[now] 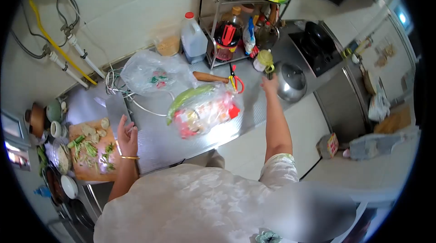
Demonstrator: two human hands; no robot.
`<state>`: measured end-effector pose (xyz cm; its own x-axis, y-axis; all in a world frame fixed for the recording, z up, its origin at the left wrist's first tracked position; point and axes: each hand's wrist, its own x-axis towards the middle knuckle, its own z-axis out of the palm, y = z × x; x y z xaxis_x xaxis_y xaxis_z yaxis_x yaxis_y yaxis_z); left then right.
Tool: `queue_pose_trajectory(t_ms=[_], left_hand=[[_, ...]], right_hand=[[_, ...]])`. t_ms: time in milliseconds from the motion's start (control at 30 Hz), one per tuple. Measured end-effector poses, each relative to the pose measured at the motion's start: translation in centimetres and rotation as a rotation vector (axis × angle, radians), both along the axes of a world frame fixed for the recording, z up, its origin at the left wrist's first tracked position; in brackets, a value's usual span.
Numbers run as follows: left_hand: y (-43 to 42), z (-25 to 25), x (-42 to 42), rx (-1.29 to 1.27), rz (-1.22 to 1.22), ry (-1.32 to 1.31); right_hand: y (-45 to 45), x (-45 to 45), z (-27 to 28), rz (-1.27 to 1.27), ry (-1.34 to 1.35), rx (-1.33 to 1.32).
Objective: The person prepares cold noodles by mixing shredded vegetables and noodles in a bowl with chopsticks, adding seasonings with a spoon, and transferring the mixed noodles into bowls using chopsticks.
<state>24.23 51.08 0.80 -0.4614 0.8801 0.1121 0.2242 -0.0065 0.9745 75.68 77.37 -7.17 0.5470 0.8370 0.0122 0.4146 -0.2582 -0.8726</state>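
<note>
1. Your right hand (270, 83) reaches across the counter (152, 147), fingers curled in at the yellow-green handle of a jar (260, 63); whether they have closed on it, the view does not tell.
2. The jar stands near the back of the counter, in front of the metal rack (212, 48) and just beside a shiny steel dome (291, 81).
3. Your left hand (128, 136), loosely open with fingers partly spread and nothing in its hold, hangs by the right edge of a wooden cutting board (86, 173) bearing chopped greens (91, 150) and pale slices (92, 132).
4. Between your hands sits a clear plastic bag (211, 109) with red-and-white contents, a long green vegetable (187, 99) along its side.
5. Behind it lie red-and-yellow scissors (236, 83), near a wooden rod (210, 77).
</note>
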Motion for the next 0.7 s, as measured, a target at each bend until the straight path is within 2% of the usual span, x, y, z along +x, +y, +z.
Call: queue_pose_trajectory(t_ms=[33, 133, 167, 200, 233, 267, 333, 400, 500, 533, 567, 600, 633, 700], left_hand=[[0.3, -0.4, 1.2, -0.038, 0.013, 0.061], [0.1, -0.2, 5.3, -0.087, 0.096, -0.011], [-0.1, -0.2, 6.1, -0.089, 0.117, -0.018], [-0.5, 0.1, 6.8, -0.085, 0.134, -0.035], [-0.9, 0.8, 7.3, -0.112, 0.169, -0.028], [-1.3, 1.3, 7.8, -0.105, 0.216, 0.010], [-2.5, 2.3, 8.2, -0.158, 0.300, 0.043], [-3.6, 2.5, 8.4, -0.190, 0.350, 0.043], [-4.6, 3.6, 9.2, -0.253, 0.405, -0.005], [-5.1, 3.5, 9.4, -0.232, 0.418, -0.032], [-5.5, 3.2, 9.2, -0.209, 0.427, -0.058], [-6.2, 2.8, 8.9, -0.182, 0.432, -0.083], [-7.0, 2.2, 8.4, -0.182, 0.452, -0.072], [-8.6, 1.7, 7.2, -0.171, 0.471, -0.103]], right_hand=[[1.8, 1.3, -0.2, -0.008, 0.051, -0.002], [6.0, 5.0, -1.0, 0.015, 0.185, -0.058], [7.6, 6.7, -2.7, 0.126, 0.381, -0.091], [8.5, 6.9, -2.3, 0.161, 0.343, -0.273], [8.8, 7.8, -3.5, 0.259, 0.500, -0.203], [9.1, 7.7, -4.2, 0.247, 0.675, -0.186], [9.7, 7.9, -4.7, 0.402, 0.762, -0.409], [10.2, 7.5, -4.8, 0.394, 1.067, -0.656], [9.5, 5.7, -4.7, 0.309, 1.300, -0.507], [9.3, 5.3, -5.3, 0.354, 1.332, -0.426], [9.3, 5.3, -6.0, 0.409, 1.274, -0.359], [8.4, 4.6, -5.1, 0.341, 1.144, -0.269], [8.3, 5.1, -5.8, 0.413, 1.111, -0.239], [5.8, 3.9, -4.3, 0.367, 1.065, -0.250]])
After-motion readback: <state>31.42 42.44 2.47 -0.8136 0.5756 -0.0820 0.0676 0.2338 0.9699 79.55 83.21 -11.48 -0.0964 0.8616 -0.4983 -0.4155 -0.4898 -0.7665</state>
